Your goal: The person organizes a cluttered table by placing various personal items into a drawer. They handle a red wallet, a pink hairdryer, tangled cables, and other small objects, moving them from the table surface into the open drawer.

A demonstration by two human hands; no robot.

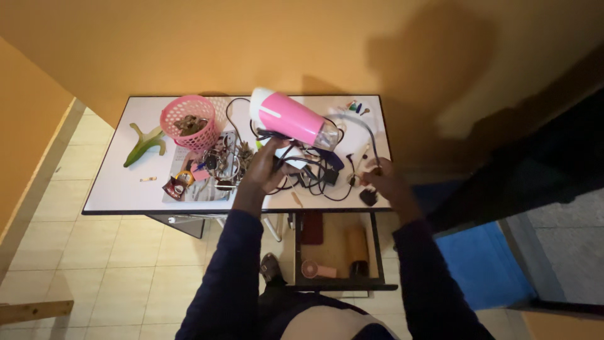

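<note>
The left hand (265, 165) is closed around the handle of a pink and white hair dryer (290, 118), lifting it clear of the table with the nozzle tipped toward four o'clock. That keeps the body above the clutter while its black cord (314, 170) trails down into a tangle just under the hand. The right hand (382, 176) sits at three o'clock from the left, near the table's front right corner, fingers pinched on the cord where it loops over; just below it lies a black plug (369, 197), right at the front edge. Whether the fingers fully close on the cord I cannot tell for sure, but they look clamped on it.

At nine o'clock from the left hand, a heap of small metal odds and ends (220, 160) rests on a sheet of paper, and beyond it at ten o'clock stands a pink mesh basket (189, 121). A green banana peel (145, 143) lies further out toward the left end, with bare white table (113, 189) around it. A few small coloured bits (354, 107) sit at the far right corner. Below the front edge, at six o'clock, a drawer (336, 252) hangs open with a small pink object inside, crowding the space in front of the person's knees.
</note>
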